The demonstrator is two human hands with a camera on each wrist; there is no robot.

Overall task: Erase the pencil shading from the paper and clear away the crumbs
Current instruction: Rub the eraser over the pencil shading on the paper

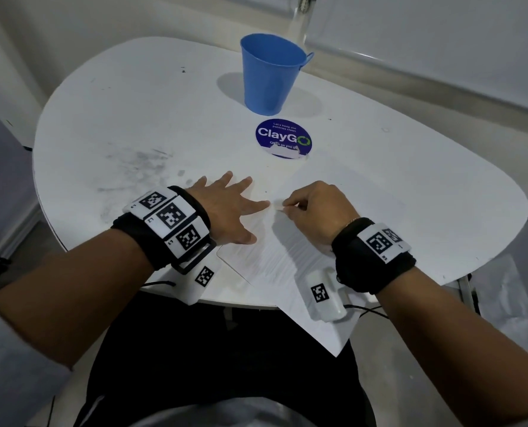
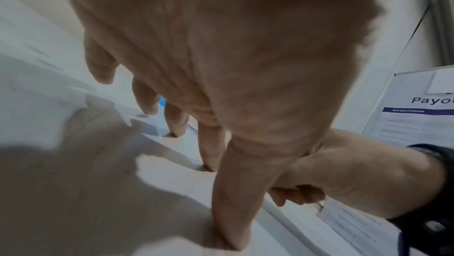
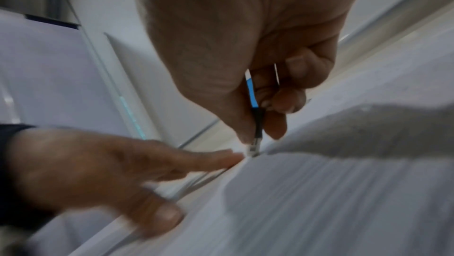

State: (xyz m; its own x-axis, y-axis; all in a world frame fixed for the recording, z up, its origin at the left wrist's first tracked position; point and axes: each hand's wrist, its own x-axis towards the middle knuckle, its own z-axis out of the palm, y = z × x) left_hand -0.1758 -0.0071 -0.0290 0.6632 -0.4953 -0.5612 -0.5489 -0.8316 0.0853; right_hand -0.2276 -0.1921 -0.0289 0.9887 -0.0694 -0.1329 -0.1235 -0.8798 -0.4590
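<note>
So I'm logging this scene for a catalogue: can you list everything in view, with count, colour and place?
table: one, white, rounded top with grey smudges at its left
paper: one sheet, white with faint pencil shading, at the near edge, one corner overhanging
bucket: one, blue, small side handle, upright at the far middle
sticker: one, round, dark blue, reads ClayGo, between bucket and paper
eraser: one, pale tip showing, pressed to the paper; the rest is hidden in the grip
wrist bands: two, black with black-and-white marker tags, one on each wrist
left hand: fingers spread flat, pressing the paper down
right hand: fingers curled, pinching the eraser
</note>
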